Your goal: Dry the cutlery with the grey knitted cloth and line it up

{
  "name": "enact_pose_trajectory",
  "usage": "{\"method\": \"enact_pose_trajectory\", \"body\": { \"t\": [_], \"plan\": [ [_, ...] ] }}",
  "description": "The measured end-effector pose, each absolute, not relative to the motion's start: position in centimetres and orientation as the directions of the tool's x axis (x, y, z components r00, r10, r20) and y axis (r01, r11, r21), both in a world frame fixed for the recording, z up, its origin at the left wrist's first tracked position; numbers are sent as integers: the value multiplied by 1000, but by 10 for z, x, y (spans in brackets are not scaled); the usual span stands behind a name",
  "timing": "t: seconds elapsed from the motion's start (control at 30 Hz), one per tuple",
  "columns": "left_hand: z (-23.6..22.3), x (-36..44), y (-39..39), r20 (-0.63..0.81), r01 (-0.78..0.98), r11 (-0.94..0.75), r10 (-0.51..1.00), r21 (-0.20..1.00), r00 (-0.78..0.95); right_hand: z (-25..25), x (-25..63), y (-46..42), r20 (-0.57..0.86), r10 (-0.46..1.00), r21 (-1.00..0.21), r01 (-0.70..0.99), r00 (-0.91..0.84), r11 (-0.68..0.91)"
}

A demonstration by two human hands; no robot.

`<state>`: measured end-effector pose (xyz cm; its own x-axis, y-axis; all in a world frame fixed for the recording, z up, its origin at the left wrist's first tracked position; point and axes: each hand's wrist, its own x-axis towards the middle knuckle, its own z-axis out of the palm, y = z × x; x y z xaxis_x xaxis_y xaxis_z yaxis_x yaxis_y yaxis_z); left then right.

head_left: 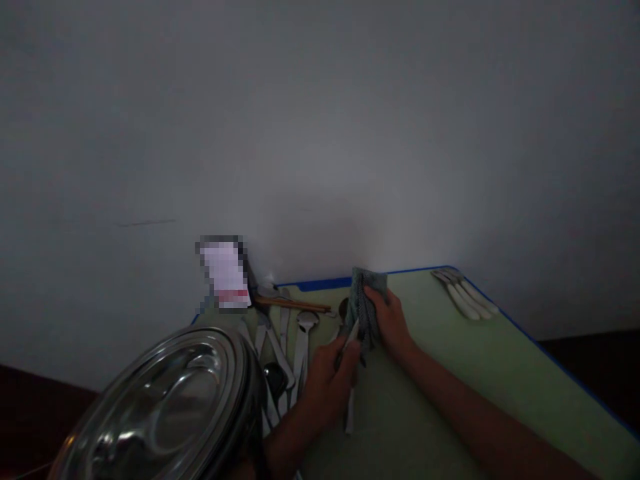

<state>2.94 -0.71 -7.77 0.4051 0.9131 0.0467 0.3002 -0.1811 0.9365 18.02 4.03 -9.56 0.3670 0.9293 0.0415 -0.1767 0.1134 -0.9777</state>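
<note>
My left hand is closed around a slim, pale piece of cutlery. Its far end runs into a grey-green checked cloth, so I cannot tell which kind it is. My right hand grips that cloth, thumb on top, and folds it about the cutlery. Just left of the cloth a dark spoon bowl shows, and a metal handle sticks out below my left hand. Loose metal cutlery, including a spoon, lies to the left of my left hand.
A large round steel lid on a pot stands at the front left. Wooden chopsticks lie across the cutlery. A blurred phone leans against the wall. Several white-handled utensils lie at the back right of the green, blue-edged table.
</note>
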Motion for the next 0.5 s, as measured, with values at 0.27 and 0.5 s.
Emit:
{"method": "enact_pose_trajectory", "body": {
  "t": [0.27,0.5],
  "plan": [
    [-80,29,-12,33,225,-126,925,966,378,-98,176,44,-30,953,-991,-133,301,11],
    [-85,28,-6,29,145,-85,937,986,348,-91,178,44,-191,956,-928,-357,222,-103]
  ]
}}
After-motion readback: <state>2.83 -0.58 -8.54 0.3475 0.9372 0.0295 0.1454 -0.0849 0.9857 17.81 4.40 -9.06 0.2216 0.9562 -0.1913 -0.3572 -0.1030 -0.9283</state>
